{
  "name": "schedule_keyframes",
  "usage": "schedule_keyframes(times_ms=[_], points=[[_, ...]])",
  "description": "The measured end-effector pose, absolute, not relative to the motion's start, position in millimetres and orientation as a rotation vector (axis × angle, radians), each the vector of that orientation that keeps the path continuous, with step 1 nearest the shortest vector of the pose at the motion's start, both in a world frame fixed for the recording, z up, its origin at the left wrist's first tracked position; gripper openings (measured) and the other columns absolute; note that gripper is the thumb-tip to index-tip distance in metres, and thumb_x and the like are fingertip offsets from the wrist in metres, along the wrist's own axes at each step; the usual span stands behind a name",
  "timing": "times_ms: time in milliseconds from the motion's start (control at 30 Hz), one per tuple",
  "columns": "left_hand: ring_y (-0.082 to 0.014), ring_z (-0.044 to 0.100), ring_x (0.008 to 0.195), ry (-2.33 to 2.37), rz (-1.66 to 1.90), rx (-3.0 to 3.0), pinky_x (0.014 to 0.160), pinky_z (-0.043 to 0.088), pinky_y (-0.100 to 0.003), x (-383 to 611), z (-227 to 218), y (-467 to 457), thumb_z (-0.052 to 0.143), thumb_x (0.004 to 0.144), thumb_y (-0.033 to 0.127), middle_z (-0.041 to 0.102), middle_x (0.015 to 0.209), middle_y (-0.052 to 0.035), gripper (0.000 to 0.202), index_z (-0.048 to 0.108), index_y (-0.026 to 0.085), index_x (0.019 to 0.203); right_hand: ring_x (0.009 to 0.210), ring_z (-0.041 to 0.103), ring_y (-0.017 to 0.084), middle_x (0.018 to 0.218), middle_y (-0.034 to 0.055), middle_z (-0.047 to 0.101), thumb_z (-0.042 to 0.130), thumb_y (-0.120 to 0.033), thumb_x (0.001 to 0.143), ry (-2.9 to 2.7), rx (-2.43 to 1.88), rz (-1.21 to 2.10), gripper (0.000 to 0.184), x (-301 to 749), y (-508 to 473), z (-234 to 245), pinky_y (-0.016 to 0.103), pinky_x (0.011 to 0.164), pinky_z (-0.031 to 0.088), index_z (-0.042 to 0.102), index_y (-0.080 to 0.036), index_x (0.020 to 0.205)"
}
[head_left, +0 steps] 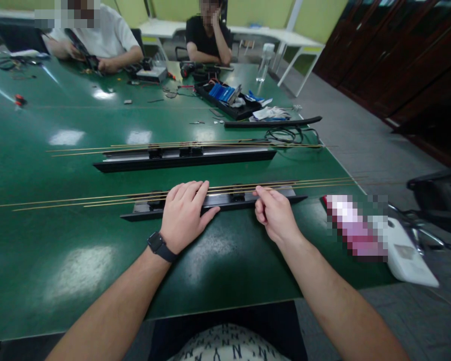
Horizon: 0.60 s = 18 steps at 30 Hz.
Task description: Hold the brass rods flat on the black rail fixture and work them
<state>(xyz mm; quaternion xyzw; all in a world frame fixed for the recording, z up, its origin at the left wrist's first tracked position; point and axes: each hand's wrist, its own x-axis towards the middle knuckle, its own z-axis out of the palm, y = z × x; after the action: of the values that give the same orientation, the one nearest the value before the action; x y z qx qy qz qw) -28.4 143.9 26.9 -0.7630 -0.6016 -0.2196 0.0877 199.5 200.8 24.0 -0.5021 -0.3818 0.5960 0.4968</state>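
Observation:
A long black-edged metal channel lies across the green table in front of me, with black blocks set in it. Several thin brass-coloured rods run lengthwise over it and stick out past both ends. My left hand, with a dark watch at the wrist, rests flat across the channel and rods, fingers extended and thumb apart. Toward the channel's right end, my right hand has its fingers curled and pinches at the rods with thumb and forefinger. How many rods are in that pinch is unclear.
Farther back lies a similar channel with rods. Beyond it are a black strip, coiled cable, gloves and a black tray. A white object sits at the right edge. Two people sit across the table.

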Motion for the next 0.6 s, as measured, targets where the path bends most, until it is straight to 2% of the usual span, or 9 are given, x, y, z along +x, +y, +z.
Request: schedule_keyframes(times_ms=[267,600], points=[[-0.0337,0.057,0.127,-1.788,-0.626,-2.269,0.112,0.039,-0.050,-27.6,29.3,143.3,0.055,0.098,0.052,0.065,0.136,-0.0164,0.059,0.056,0.013,0.142,0.029,0.038,0.007,0.043,-0.0064,0.052,0.077,-0.046,0.083,-0.939,-1.228,1.440,0.031,201.0,201.7,22.9,0.017,0.029,0.021,0.063,-0.018,0.084],[-0.0341,0.057,0.128,-1.783,-0.626,-2.262,0.112,0.039,-0.050,-27.9,27.9,143.5,0.055,0.098,0.052,0.065,0.136,-0.0163,0.059,0.056,0.014,0.143,0.029,0.037,0.007,0.042,-0.0058,0.052,0.079,-0.046,0.081,-0.962,-1.249,1.452,0.032,200.7,201.0,25.2,0.017,0.029,0.020,0.065,-0.017,0.084]])
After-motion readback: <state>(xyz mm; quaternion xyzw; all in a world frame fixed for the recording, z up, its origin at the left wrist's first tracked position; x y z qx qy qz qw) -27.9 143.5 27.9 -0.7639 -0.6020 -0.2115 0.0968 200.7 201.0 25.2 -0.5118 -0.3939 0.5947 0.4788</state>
